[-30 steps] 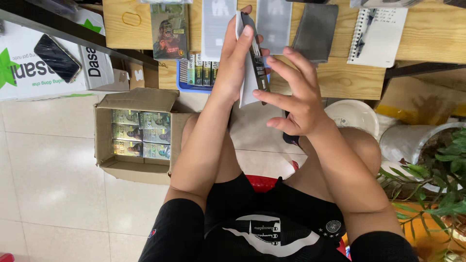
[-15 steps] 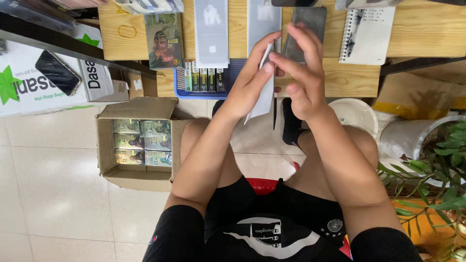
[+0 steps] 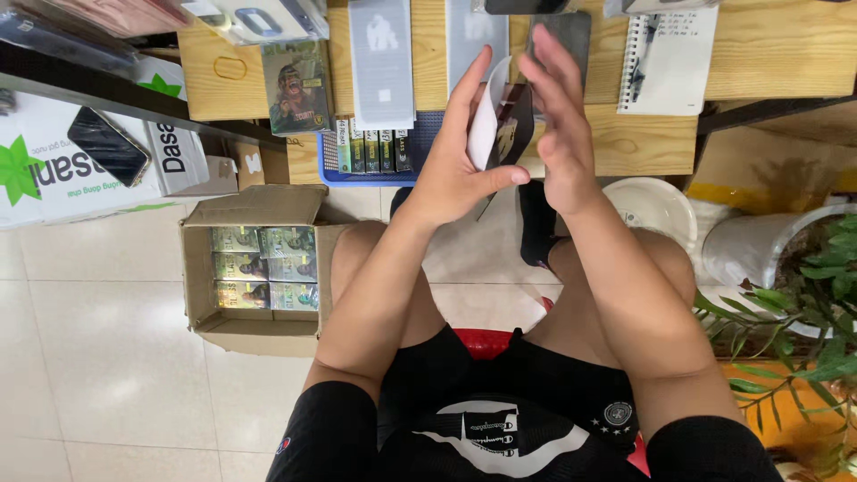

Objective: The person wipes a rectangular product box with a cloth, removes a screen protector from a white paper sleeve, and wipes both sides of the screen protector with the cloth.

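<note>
Two hands up in front of me, one thin flat item between them: a dark phone-shaped slab (image 3: 515,134) with a white sheet (image 3: 485,125) peeling off its left face. Long axis runs roughly away from me, top end tilted toward the wooden surface (image 3: 768,54), bottom end down near my left thumb. It sits edge-on to the camera, so I can't tell which face is which.

Left hand (image 3: 460,174): grip closed on the slab and sheet, thumb across the lower end, fingers stretched up along the white sheet. Right hand (image 3: 558,134): fingers straight and flat against the right side of the slab, not curled; pressing rather than pinching, as far as I can see.

Held above my knees, just short of the surface edge, not touching it.

Outward: blue tray (image 3: 420,143) of small boxes at the surface edge behind the left hand, flat grey packs (image 3: 381,62) and a spiral notebook (image 3: 668,58) lying on the surface. Open cardboard box (image 3: 254,272) of green packs on the floor by my left knee. White bowl (image 3: 656,205) and a potted plant (image 3: 803,303) to my right.
</note>
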